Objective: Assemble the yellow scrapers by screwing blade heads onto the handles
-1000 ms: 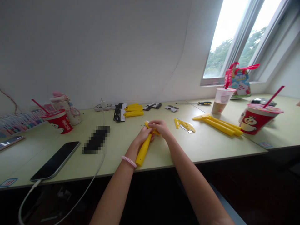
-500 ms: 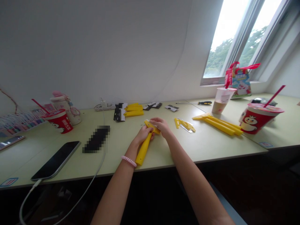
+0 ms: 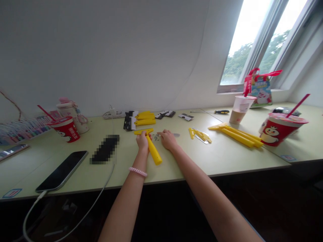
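My left hand (image 3: 143, 143) is closed round the neck of a yellow T-shaped plastic scraper (image 3: 154, 152), just below its crosspiece. The scraper's long handle slants down to the right, towards me. Beside it, on the tabletop, lies a scatter of small dark metal pieces, apparently screws (image 3: 156, 137). My right hand (image 3: 168, 139) rests at their right edge, its index finger stretched out towards them; nothing shows in its fingers. A flat silvery piece (image 3: 176, 135) lies just beyond the right hand, its kind unclear.
Yellow crosspieces (image 3: 200, 135) and more yellow scrapers (image 3: 237, 134) lie to the right. Packaged yellow handles (image 3: 145, 118) and black-and-white cards sit by the wall, with a screwdriver (image 3: 221, 112) farther right. Drink cups (image 3: 274, 131) flank the workspace; a plugged-in phone (image 3: 63, 169) lies left.
My left hand has swung the scraper round, so its handle points down-right instead of down-left. My right hand has come off the crosspiece and moved down to the small metal pieces.
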`<move>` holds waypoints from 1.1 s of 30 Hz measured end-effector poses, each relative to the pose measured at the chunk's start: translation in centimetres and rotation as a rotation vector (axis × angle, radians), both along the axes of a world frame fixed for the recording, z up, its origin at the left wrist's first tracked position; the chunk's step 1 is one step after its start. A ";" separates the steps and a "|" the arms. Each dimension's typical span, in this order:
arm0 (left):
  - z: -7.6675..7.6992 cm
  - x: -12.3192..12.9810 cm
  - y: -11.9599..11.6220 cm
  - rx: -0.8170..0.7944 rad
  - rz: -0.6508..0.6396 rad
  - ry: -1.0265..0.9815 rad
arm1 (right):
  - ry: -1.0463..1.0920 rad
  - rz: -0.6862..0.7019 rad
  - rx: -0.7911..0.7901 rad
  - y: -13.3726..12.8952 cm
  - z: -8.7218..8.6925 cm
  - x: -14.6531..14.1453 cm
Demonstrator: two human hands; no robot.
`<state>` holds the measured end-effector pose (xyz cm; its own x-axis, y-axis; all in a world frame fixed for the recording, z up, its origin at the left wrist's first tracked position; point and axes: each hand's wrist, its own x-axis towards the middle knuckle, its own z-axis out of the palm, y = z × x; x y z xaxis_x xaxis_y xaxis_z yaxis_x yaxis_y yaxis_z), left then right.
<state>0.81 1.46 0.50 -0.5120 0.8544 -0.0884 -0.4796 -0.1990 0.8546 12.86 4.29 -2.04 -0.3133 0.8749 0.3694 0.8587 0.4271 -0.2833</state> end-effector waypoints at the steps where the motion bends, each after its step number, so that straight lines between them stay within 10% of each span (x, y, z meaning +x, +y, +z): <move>1: -0.1 0.1 0.0 -0.003 -0.006 0.007 | -0.023 0.008 0.001 0.1 0.0 0.0; 20: -0.9 0.2 0.6 -0.005 -0.060 0.033 | 0.130 0.034 -0.045 0.4 0.1 0.4; 33: -0.3 0.6 0.1 -0.078 -0.144 0.068 | 0.305 -0.223 -0.175 1.1 -0.1 1.6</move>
<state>1.41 1.53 0.16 -0.3915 0.9114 -0.1264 -0.4390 -0.0643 0.8962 14.44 5.44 -2.12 -0.0081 0.9667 0.2558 0.7901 0.1630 -0.5909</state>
